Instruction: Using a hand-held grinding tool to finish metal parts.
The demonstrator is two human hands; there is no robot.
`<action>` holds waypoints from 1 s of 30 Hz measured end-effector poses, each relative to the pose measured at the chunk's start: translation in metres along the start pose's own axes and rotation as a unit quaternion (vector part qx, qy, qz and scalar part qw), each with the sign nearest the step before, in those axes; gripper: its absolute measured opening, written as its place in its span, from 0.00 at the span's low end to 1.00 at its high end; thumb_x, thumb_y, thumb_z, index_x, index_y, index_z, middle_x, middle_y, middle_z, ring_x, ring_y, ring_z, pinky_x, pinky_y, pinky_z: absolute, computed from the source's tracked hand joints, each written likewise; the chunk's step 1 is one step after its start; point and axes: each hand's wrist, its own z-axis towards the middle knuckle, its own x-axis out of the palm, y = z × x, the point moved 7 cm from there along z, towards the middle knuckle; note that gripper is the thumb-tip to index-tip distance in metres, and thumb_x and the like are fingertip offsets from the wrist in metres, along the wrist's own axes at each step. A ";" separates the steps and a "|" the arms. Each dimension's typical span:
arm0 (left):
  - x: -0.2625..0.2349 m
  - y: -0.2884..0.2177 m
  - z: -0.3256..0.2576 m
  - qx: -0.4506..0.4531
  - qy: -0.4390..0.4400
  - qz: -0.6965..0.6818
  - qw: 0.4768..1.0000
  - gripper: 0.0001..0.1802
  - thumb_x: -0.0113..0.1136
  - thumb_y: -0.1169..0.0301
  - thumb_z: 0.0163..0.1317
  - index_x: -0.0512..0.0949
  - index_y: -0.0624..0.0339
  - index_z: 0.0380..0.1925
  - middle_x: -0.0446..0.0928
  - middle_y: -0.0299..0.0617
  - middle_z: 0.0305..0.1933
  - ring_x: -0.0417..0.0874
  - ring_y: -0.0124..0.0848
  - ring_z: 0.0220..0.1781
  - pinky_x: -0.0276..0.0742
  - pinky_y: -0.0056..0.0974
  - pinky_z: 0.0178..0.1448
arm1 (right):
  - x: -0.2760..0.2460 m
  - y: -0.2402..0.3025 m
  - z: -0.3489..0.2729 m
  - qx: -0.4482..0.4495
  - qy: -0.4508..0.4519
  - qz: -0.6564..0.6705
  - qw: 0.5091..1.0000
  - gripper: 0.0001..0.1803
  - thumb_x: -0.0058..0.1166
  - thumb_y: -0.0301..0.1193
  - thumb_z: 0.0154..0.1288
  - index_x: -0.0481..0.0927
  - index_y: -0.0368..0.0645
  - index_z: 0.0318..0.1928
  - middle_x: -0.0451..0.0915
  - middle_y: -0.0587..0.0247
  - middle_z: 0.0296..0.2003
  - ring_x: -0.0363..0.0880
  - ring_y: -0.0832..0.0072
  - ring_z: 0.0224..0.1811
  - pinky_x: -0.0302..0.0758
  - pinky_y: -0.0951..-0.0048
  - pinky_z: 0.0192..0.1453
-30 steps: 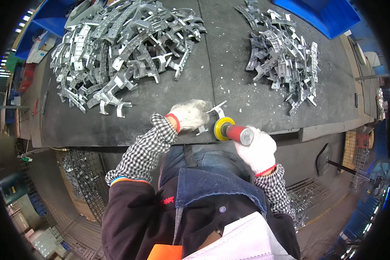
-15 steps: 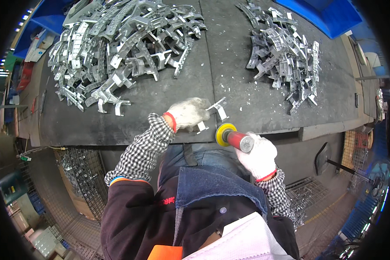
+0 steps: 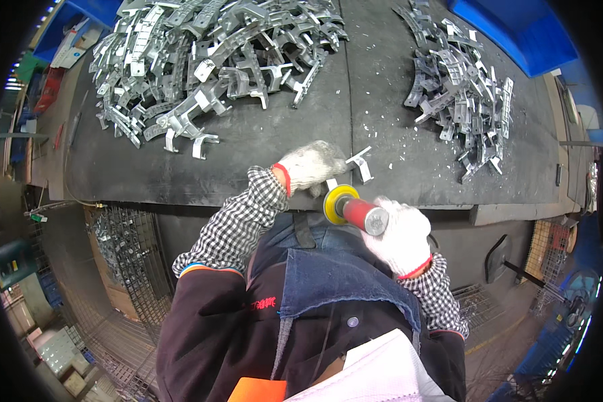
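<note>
My left hand [image 3: 313, 165], in a white knit glove, is closed on a silvery metal bracket [image 3: 362, 167] near the front edge of the table. Part of the bracket sticks out past the fingers; its middle is hidden by the glove. In my right hand [image 3: 403, 234], also gloved, is a handheld sander [image 3: 365, 214] with a red body and a grey end cap. Its yellow-rimmed disc [image 3: 331, 205] lies beside the lower part of the bracket, overlapping it in view; I cannot tell whether they touch.
A large heap of metal brackets [image 3: 201, 60] covers the table's far left, and a smaller heap [image 3: 459, 87] lies far right. Pale chips dot the dark tabletop [image 3: 261, 141]. A blue bin [image 3: 516, 33] stands at the back right. Wire cages [image 3: 130, 258] with metal parts stand below.
The sander has moved left relative to the bracket, bringing its disc closer to the lower part. My left hand still grips the bracket. The whole view has shifted slightly.
</note>
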 end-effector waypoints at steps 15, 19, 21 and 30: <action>-0.005 0.005 0.005 0.098 -0.018 -0.015 0.995 0.29 0.52 0.46 0.74 0.82 0.63 0.51 0.81 0.54 0.51 0.88 0.37 0.26 0.83 0.39 0.35 | -0.006 -0.007 -0.016 -0.045 -0.014 0.022 0.999 0.12 0.62 0.38 0.57 0.83 0.46 0.39 0.82 0.60 0.26 0.84 0.61 0.28 0.81 0.60 0.36; 0.000 0.008 0.004 0.052 -0.053 0.019 0.997 0.30 0.53 0.44 0.72 0.82 0.60 0.53 0.81 0.51 0.50 0.86 0.37 0.22 0.84 0.42 0.36 | -0.014 -0.002 0.003 0.005 -0.007 0.035 0.999 0.21 0.75 0.42 0.49 0.85 0.47 0.42 0.85 0.57 0.29 0.86 0.57 0.30 0.82 0.59 0.37; 0.001 0.020 0.014 0.120 -0.119 0.127 0.977 0.25 0.52 0.51 0.74 0.81 0.60 0.55 0.81 0.50 0.47 0.86 0.35 0.24 0.83 0.37 0.34 | -0.010 0.006 0.014 0.005 0.005 0.023 1.000 0.22 0.75 0.42 0.49 0.85 0.47 0.42 0.85 0.57 0.29 0.86 0.57 0.30 0.82 0.59 0.36; 0.003 -0.008 -0.004 0.318 -0.096 0.198 0.922 0.19 0.51 0.65 0.76 0.79 0.58 0.61 0.82 0.48 0.49 0.85 0.33 0.27 0.86 0.35 0.35 | -0.005 -0.015 -0.007 0.028 0.043 0.032 0.998 0.22 0.75 0.43 0.48 0.86 0.47 0.41 0.86 0.56 0.30 0.87 0.56 0.33 0.84 0.59 0.41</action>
